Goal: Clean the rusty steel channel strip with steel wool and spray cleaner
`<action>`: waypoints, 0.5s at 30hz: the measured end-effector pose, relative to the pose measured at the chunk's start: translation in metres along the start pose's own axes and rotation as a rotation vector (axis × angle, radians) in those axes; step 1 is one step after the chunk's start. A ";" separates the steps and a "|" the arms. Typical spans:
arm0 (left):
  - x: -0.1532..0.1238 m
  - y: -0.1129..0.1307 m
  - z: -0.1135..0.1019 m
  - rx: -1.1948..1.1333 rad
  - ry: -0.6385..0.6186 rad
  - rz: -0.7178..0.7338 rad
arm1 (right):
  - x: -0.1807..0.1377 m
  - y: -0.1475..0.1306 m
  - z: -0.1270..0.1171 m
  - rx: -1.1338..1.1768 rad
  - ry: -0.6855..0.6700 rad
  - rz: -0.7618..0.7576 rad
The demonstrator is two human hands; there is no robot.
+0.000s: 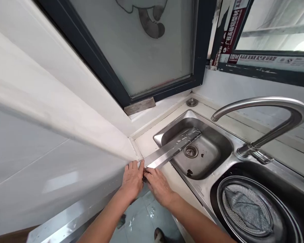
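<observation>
My left hand point(132, 180) and my right hand point(158, 184) meet at the front corner of the white countertop point(148, 145), where it joins the white wall panel. Both hands are closed around the near end of a long flat metal strip point(172, 147). The strip is smeared with white and runs diagonally away from me, its far end reaching over the small sink basin point(207, 148). A small dark part sits between my fingers, too small to name.
A curved steel faucet point(263, 111) stands between the small basin and a larger dark basin point(268, 175) holding a round mesh strainer point(245, 204). A dark-framed frosted window point(147, 44) rises behind the counter. Teal floor tiles point(139, 222) show below my arms.
</observation>
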State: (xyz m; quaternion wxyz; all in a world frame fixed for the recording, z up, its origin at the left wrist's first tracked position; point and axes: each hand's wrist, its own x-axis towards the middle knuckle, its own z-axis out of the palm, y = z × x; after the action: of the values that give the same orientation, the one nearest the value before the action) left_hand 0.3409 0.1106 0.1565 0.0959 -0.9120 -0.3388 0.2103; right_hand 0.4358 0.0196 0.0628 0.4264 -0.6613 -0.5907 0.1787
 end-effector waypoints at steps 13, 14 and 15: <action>0.000 -0.015 -0.008 -0.161 -0.098 0.068 | -0.006 0.005 -0.002 0.276 0.245 0.078; 0.000 -0.017 -0.007 -0.181 -0.101 0.071 | -0.005 0.007 -0.006 0.264 0.241 0.075; 0.001 -0.018 -0.007 -0.199 -0.106 0.074 | -0.003 0.014 -0.012 0.242 0.249 0.095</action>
State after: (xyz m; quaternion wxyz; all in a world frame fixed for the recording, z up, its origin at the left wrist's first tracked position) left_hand 0.3341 0.1243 0.1685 -0.0210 -0.9164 -0.3289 0.2271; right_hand 0.4526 0.0134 0.0575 0.5638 -0.6494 -0.4755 0.1850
